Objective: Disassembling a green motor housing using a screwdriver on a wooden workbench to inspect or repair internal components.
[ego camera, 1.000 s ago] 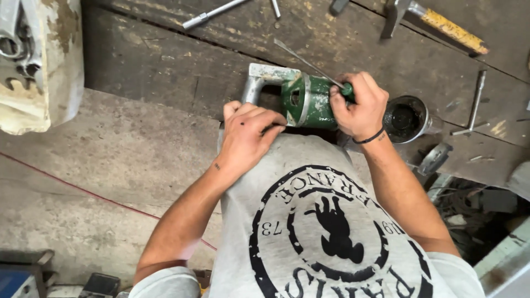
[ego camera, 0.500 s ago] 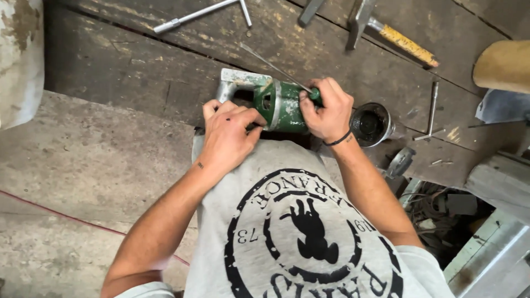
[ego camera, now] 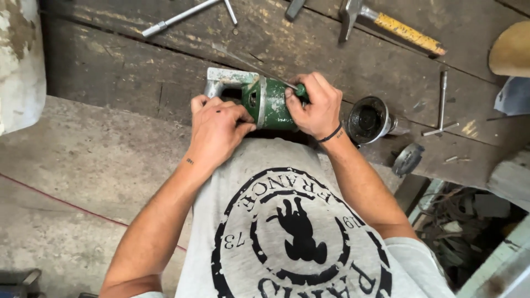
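Gripping a green motor housing (ego camera: 270, 104) at the near edge of the dark wooden workbench (ego camera: 110, 60), left hand (ego camera: 216, 128) wrapped over its grey handle end, fingers curled shut on it. Pinching a thin green-handled screwdriver (ego camera: 259, 70) in the right hand (ego camera: 316, 106), fingers pressed together round the handle atop the housing. Lying along the far edge: a socket wrench (ego camera: 182, 15) and a yellow-handled hammer (ego camera: 386, 23); standing just right of the right wrist, a round metal cup (ego camera: 369, 119).

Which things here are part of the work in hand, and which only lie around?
In hand:
left hand and right hand on the green tool body

Lying about:
hammer
metal cup part
T-shaped wrench
small T-handle key
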